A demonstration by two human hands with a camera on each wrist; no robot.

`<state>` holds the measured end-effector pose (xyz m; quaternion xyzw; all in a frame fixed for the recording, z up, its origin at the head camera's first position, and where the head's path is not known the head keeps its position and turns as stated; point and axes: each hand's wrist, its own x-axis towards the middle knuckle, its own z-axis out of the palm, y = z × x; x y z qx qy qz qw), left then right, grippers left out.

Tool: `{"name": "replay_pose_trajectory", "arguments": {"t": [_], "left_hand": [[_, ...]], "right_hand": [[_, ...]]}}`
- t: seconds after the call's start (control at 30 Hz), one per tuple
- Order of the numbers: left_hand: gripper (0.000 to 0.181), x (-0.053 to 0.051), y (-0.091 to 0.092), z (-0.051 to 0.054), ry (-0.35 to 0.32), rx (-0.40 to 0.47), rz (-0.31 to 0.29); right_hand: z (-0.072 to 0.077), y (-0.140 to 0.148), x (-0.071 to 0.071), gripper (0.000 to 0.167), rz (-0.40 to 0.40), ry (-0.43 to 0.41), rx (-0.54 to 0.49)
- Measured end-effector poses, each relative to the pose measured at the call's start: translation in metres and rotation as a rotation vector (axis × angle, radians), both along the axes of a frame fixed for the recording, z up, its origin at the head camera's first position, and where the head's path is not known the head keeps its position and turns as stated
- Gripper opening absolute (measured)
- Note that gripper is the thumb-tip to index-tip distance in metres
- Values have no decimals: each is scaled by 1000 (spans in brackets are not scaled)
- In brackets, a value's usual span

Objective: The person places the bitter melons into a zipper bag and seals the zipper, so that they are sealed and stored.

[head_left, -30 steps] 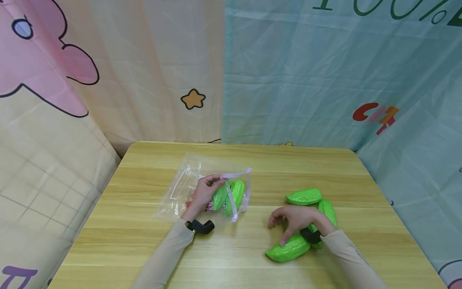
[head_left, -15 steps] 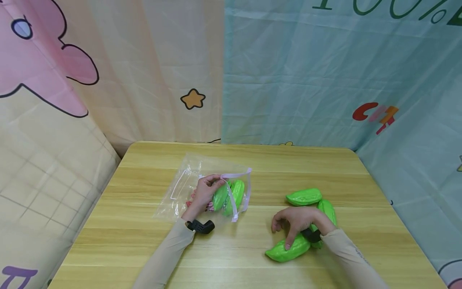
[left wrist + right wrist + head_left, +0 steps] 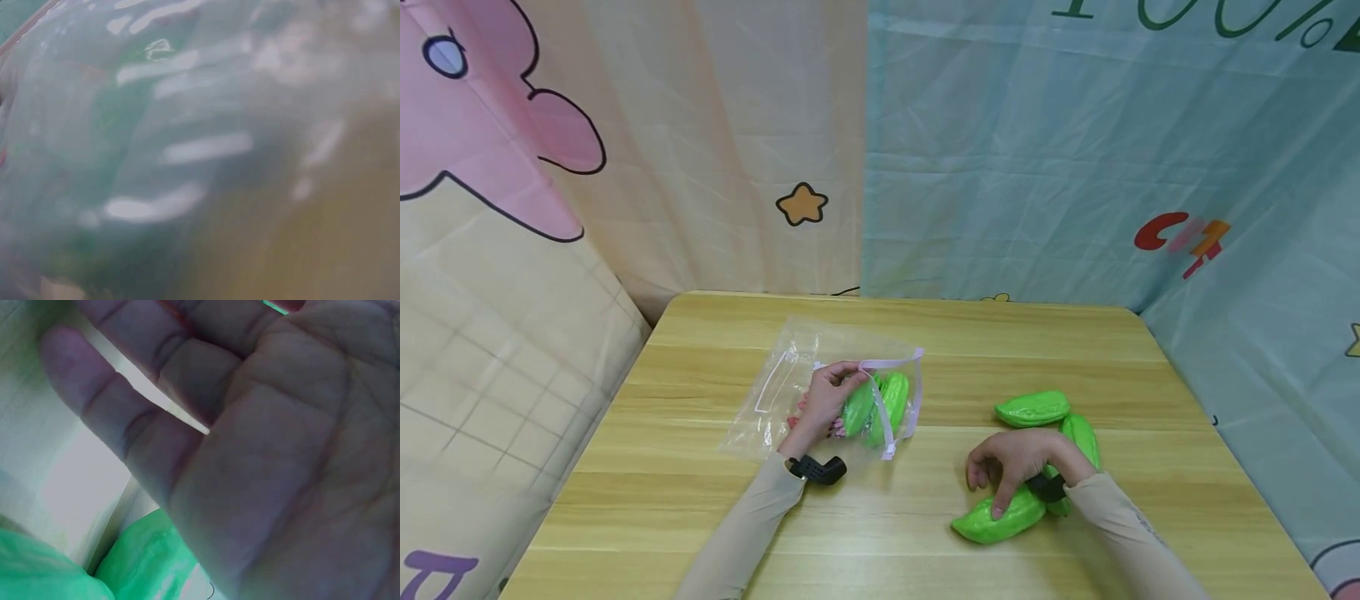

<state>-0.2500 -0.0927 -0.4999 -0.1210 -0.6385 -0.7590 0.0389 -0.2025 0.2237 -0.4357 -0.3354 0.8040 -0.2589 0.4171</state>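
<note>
Table [image 3: 865,533]: pale wood grain, banded from nine to three o'clock, rounded at the far corners (clock read in the head view from the table's middle, twelve farthest from the person).
Beige curtain [image 3: 700,183]: hung behind the far edge at eleven, printed with an orange star [image 3: 802,204].
Blue curtain [image 3: 1000,167]: joined to the beige at twelve, stretching round past two, green lettering high up.
Pink cartoon figure [image 3: 482,117]: printed large at ten.
Clear bag [image 3: 775,358]: flat on the table at ten, mouth with lilac strip [image 3: 915,408] toward three.
Bagged gourds [image 3: 895,404]: two, green, side by side inside, long axes roughly one to seven, red pieces [image 3: 792,422] nearby.
Left hand [image 3: 829,400]: thumb and fingers together, clamped on the bag at the strip; blurred plastic in the left wrist view.
Near gourd [image 3: 1003,529]: on the table at four, narrow tip pointing between eight and nine, long axis running back between two and three.
Right hand [image 3: 1018,454]: thumb resting on the near gourd, fingers bent; cannot tell whether clamped on.
Far gourd [image 3: 1032,409]: at three, tip toward nine.
Side gourd [image 3: 1082,437]: partly hidden behind the right wrist, long axis about eleven to five.
</note>
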Motion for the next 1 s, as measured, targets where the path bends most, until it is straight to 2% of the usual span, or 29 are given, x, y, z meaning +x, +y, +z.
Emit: {"name": "replay_pose_trajectory", "arguments": {"t": [0.13, 0.37, 0.47, 0.63, 0.8, 1.0], "left_hand": [[25, 1, 0, 2, -1, 7, -13], [25, 12, 1, 21, 0, -4, -11], [23, 10, 1, 18, -2, 1, -6], [24, -1, 1, 0, -13, 2, 5], [23, -2, 2, -3, 20, -1, 14], [23, -2, 3, -2, 27, 9, 16]], "right_hand": [[0, 0, 0, 34, -3, -21, -15], [3, 1, 2, 35, 5, -48, -35], [4, 1, 3, 37, -1, -61, -26], [5, -1, 6, 39, 1, -66, 1], [5, -3, 7, 38, 18, -58, 22], [4, -3, 7, 32, 23, -52, 34]]}}
